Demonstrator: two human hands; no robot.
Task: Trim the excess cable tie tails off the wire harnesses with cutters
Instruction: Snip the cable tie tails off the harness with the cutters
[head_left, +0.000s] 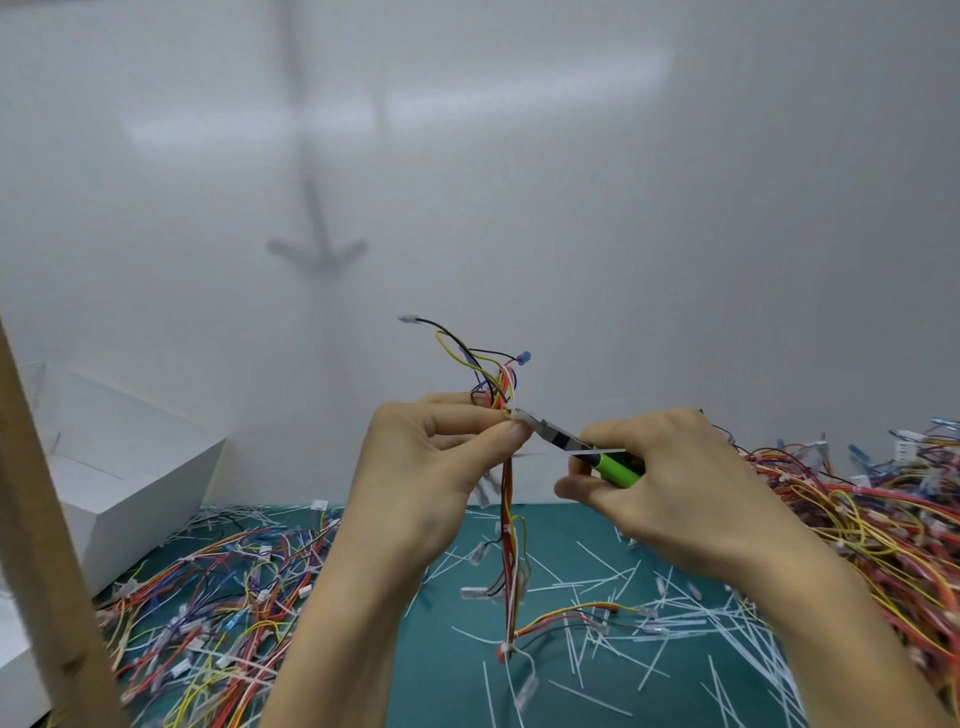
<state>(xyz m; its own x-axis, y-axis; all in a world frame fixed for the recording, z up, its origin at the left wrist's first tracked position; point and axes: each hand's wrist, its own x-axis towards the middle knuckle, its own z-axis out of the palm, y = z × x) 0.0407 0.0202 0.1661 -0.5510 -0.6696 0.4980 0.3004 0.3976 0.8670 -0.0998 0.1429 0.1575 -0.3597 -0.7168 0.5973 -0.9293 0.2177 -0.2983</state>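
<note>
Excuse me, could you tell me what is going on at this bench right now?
A person is trimming cable ties. The left hand pinches a harness upright at a tie, and the right hand grips green-handled cutters with their tip at that tie. Cut tails litter the mat, between a left heap and a right heap of harnesses.

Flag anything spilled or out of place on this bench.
Loose white cut cable tie tails lie scattered over the teal mat, between the tangled coloured wire harness piles. Expected trimming litter; nothing looks damaged.
</note>
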